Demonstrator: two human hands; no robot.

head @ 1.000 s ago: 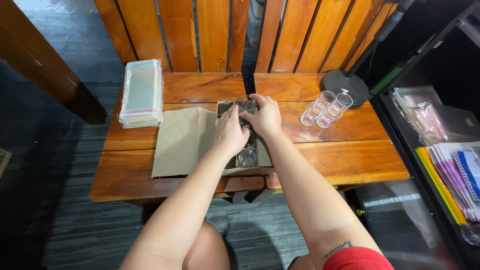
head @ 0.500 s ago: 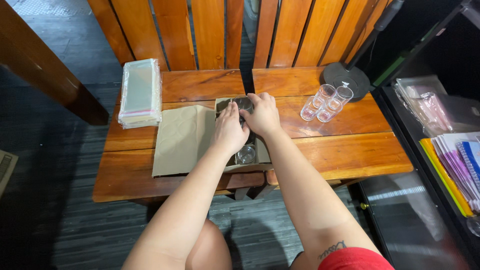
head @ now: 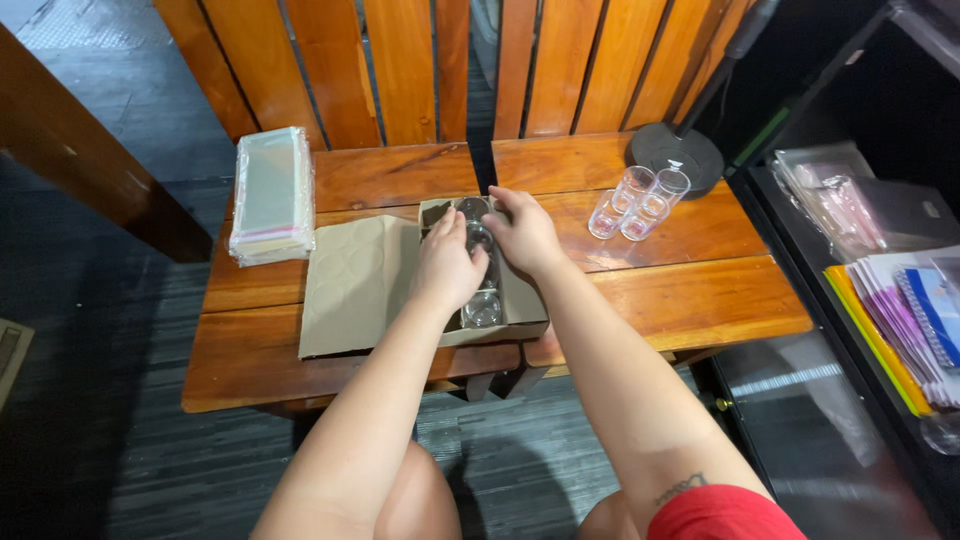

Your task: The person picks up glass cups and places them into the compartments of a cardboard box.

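Note:
An open cardboard box (head: pixel 522 305) lies on the wooden bench seat (head: pixel 640 290), its flap (head: pixel 350 285) spread out to the left. Clear drinking glasses (head: pixel 483 308) lie inside the box. My left hand (head: pixel 446 265) reaches into the box from the left and rests over the glasses. My right hand (head: pixel 522 232) is at the box's far right side, fingers curled around a glass (head: pixel 476 237) near the top end. How firmly either hand grips is partly hidden.
Two clear glasses (head: pixel 632 200) lie side by side on the bench to the right. A stack of clear plastic bags (head: pixel 270 195) sits at the left. A black round stand base (head: pixel 676 154) and shelves with stationery (head: pixel 900 300) are on the right.
Both hands stay in the box with only slight shifts. The camera view has moved a little; the glasses on the right have not moved.

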